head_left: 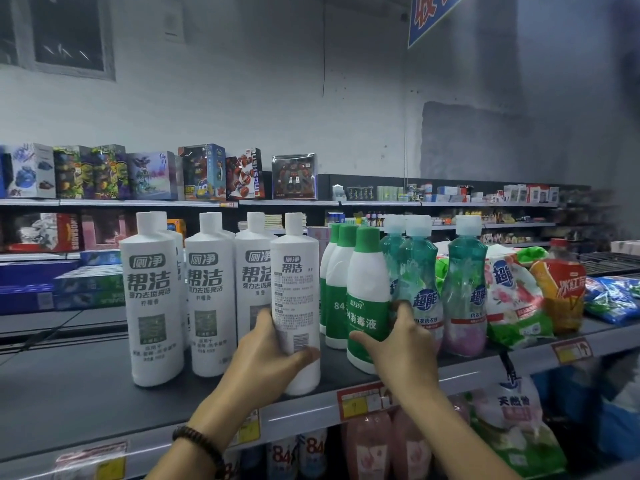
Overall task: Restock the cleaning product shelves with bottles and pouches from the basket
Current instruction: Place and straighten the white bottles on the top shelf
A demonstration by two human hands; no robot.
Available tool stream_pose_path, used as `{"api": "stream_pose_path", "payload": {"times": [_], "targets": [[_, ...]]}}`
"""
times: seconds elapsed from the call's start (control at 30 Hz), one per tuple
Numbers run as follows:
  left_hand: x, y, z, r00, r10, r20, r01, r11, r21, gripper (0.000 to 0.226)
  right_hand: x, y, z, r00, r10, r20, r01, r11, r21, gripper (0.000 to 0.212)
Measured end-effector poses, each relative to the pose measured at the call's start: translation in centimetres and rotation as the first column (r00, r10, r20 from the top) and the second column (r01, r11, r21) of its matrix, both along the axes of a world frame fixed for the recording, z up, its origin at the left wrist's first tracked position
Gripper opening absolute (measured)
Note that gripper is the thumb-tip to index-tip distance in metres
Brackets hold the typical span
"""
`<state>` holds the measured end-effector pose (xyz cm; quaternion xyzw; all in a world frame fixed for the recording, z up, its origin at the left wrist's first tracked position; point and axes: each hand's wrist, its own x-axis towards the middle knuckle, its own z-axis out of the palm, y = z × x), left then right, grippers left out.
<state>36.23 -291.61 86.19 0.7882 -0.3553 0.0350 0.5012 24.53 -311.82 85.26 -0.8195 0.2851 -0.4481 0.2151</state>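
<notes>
White bottle (294, 299): stands on the front edge of the shelf (69, 382), at the right end of a row of matching white bottles (152, 299). Its back label and barcode face out; the neighbours show their fronts.

Left hand (273, 351): grip wrapped round the lower part of the white bottle, thumb on the near side, fingers curled behind. Bead bracelet (201, 441) on that wrist.

Right hand (398, 344): grip closed round the lower body of the front green bottle (367, 299), thumb across the label, fingertips tucked in beside the teal bottles (420, 282) to its right.

Further right: soft pouches (512, 296) lean on the same shelf. Red price tag (363, 400) on the shelf lip below the hands. Basket not in view.

Step in hand, as I read it: setting the white bottle into its row while squaring up the green one beside it. Next move likely calls for turning the white bottle so its front faces out, nudging it back in line, then letting go of both without knocking the tightly packed neighbours.
</notes>
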Motion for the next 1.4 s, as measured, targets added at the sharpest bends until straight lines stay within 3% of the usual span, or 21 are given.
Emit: {"api": "stream_pose_path", "payload": {"times": [0.1, 0.17, 0.23, 0.37, 0.5, 0.63, 0.7, 0.8, 0.93, 1.1, 1.2, 1.3, 1.4], "targets": [[-0.2, -0.1, -0.1, 1.0, -0.007, -0.018, 0.007, 1.0, -0.023, 0.064, -0.9, 0.6, 0.4, 0.999, -0.034, 0.033, 0.038, 0.993, -0.114, 0.07], [-0.5, 0.0, -0.2, 0.999, -0.016, -0.03, 0.014, 0.998, -0.053, 0.072, -1.3, 2.1, 0.6, 0.981, -0.024, 0.194, 0.076, 0.962, -0.264, 0.054], [-0.7, 0.0, -0.2, 0.999, -0.017, -0.028, 0.015, 0.996, -0.084, 0.077, -1.1, 3.9, 0.8, 0.961, 0.054, 0.272, 0.034, 0.95, -0.311, 0.04], [-1.0, -0.1, -0.3, 0.999, 0.037, 0.004, -0.036, 0.988, -0.152, 0.067, 0.9, 5.9, 1.8, 0.934, 0.322, 0.154, -0.313, 0.946, -0.077, 0.043], [-1.2, 0.1, -0.2, 0.994, 0.095, 0.054, -0.086, 0.985, -0.147, 0.065, 3.1, 6.6, 2.7, 0.879, 0.467, 0.092, -0.474, 0.877, 0.079, 0.056], [-1.6, -0.4, -0.2, 0.981, 0.166, 0.099, -0.15, 0.978, -0.147, 0.059, 4.3, 7.8, 4.4, 0.864, 0.488, 0.124, -0.503, 0.848, 0.164, 0.074], [-2.2, -0.8, -0.2, 0.945, 0.242, 0.219, -0.225, 0.969, -0.098, 0.061, 5.2, 8.3, 5.0, 0.881, 0.456, 0.126, -0.472, 0.863, 0.181, 0.081], [-2.9, -0.9, 0.1, 0.887, 0.314, 0.338, -0.317, 0.947, -0.049, 0.063, 5.5, 8.4, 5.1, 0.898, 0.405, 0.171, -0.431, 0.889, 0.154, 0.067], [-0.7, 1.1, 0.0, 0.944, 0.166, 0.285, -0.153, 0.986, -0.067, 0.071, 5.2, 6.9, 5.9, 0.82, 0.501, 0.276, -0.553, 0.818, 0.159, 0.051], [-0.1, 3.4, 1.7, 0.985, -0.169, -0.017, 0.166, 0.979, -0.114, 0.067, 3.7, 6.2, 9.4, 0.54, 0.748, 0.386, -0.838, 0.519, 0.167, 0.051], [-1.5, 3.2, 2.7, 0.944, -0.304, -0.126, 0.264, 0.929, -0.259, 0.064, 3.0, 6.9, 10.5, 0.459, 0.824, 0.331, -0.888, 0.418, 0.192, 0.049], [-3.1, 2.6, 2.1, 0.982, -0.178, -0.065, 0.148, 0.936, -0.32, 0.064, 2.6, 7.5, 11.2, 0.454, 0.839, 0.299, -0.888, 0.401, 0.224, 0.047], [-4.1, 3.1, 1.9, 0.992, 0.111, 0.063, -0.085, 0.944, -0.319, 0.072, 2.8, 8.1, 12.0, 0.495, 0.816, 0.299, -0.868, 0.445, 0.222, 0.051]]}}
